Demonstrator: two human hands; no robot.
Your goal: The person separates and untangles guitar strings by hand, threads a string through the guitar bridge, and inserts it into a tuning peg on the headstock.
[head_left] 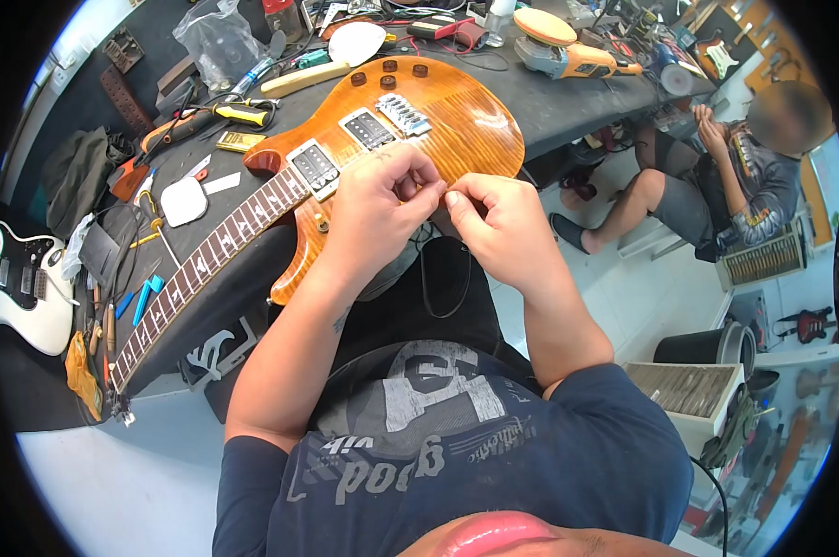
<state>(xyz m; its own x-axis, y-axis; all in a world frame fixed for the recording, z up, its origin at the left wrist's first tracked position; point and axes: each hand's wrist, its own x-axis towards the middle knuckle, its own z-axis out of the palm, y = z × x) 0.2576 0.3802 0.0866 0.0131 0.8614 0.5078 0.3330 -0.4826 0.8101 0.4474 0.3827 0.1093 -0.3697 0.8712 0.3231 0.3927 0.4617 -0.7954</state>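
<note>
An amber electric guitar (466, 111) lies face up on the workbench, its neck (211, 241) pointing to the lower left. No strings show clearly over its pickups (367, 128) or metal bridge (404, 113). Over the near edge of the body, my left hand (382, 200) is closed, thumb and fingers pinched together. Close beside it, my right hand (496, 218) pinches too, its fingertips almost meeting those of the left. Whatever lies between the fingertips is too small to make out.
An orange polisher (577, 60), a yellow-handled screwdriver (243, 113) and a plastic bag (217, 42) crowd the dark bench (475, 67). A white guitar (32, 288) stands at far left. Another person (754, 176) sits at right, hands raised together.
</note>
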